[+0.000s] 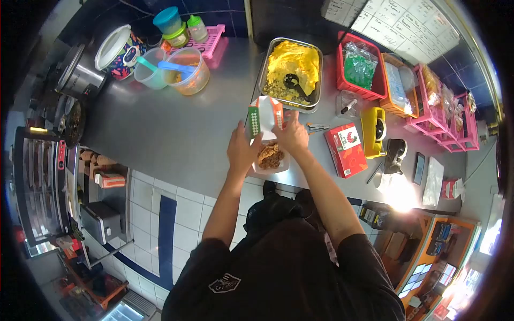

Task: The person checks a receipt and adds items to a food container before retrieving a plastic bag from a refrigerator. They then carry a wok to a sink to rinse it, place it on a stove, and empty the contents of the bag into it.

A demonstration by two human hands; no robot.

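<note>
A paper food box (266,119) lies before me at the counter's front edge, its white inside showing between green and orange printed sides. Brown, crumbly-looking food (271,155) fills its near part. My left hand (243,147) grips the box's left side near the green panel. On the right, my right hand (293,134) has its fingers closed at the orange side. Just beyond the box stands a metal pan (320,80) of yellow food, perhaps mashed, with a black scoop (291,81) resting in it.
A red box (345,150), a yellow tape dispenser (373,132) and a red basket (350,43) are to the right. Farther right stands a pink rack (447,125). Plastic tubs (193,80) and a patterned pot (120,53) occupy the back left of the steel counter (150,128).
</note>
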